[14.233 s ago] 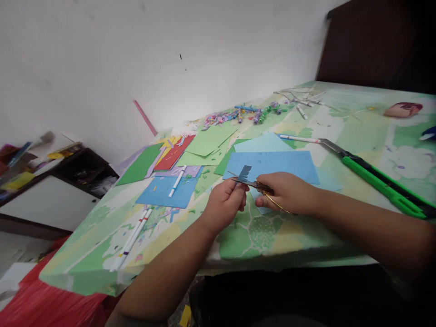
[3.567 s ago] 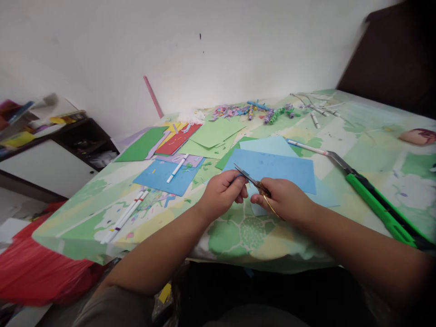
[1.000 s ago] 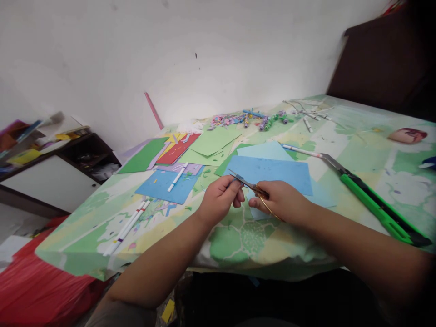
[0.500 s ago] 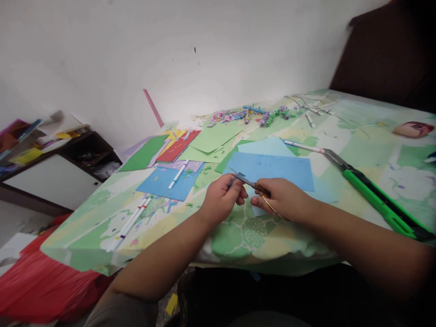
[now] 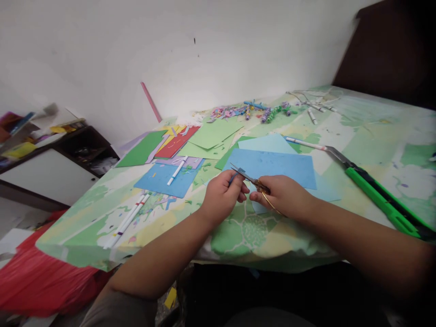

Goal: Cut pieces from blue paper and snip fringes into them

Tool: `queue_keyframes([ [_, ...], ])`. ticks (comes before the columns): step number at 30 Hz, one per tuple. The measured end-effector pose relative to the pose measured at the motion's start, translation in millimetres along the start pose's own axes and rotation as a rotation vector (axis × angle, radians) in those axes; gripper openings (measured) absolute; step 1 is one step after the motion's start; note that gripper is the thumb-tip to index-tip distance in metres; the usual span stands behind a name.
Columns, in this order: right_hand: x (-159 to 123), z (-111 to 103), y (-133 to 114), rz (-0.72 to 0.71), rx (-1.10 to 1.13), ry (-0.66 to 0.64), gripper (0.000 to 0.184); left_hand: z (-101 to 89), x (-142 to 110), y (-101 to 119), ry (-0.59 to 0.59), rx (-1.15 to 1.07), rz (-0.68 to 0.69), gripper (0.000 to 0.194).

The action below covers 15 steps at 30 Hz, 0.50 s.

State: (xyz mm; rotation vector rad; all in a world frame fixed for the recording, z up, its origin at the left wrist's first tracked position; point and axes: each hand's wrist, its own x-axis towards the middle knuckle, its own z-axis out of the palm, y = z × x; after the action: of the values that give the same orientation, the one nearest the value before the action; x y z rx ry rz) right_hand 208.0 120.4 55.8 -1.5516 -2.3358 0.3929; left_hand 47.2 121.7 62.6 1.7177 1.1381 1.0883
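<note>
My right hand (image 5: 281,195) is closed round the golden handles of a pair of scissors (image 5: 252,181), whose blades point left. A small blue strip of paper (image 5: 233,177) is pinched between the thumb and fingers of my left hand (image 5: 223,193). The scissor blades reach across this strip, just above my left fingertips. Behind both hands lies a blue sheet (image 5: 272,165), over a light blue sheet (image 5: 262,143). Most of the strip is hidden by my left fingers.
A green-handled tool with a long blade (image 5: 378,195) lies at right. Markers (image 5: 129,220) and a blue sheet with scraps (image 5: 150,180) are at left. Green sheets (image 5: 211,136), a red sheet (image 5: 177,141) and a heap of paper bits (image 5: 226,112) sit towards the wall.
The scissor blades look slightly wider apart around the blue strip. My hands stay in nearly the same place, while the whole view has shifted a little.
</note>
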Motion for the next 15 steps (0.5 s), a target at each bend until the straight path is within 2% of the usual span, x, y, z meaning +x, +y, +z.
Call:
queue_keyframes([
  [15, 0.4, -0.8, 0.5, 0.028, -0.059, 0.048, 0.041, 0.1, 0.4, 0.9, -0.003, -0.054, -0.003, 0.023],
])
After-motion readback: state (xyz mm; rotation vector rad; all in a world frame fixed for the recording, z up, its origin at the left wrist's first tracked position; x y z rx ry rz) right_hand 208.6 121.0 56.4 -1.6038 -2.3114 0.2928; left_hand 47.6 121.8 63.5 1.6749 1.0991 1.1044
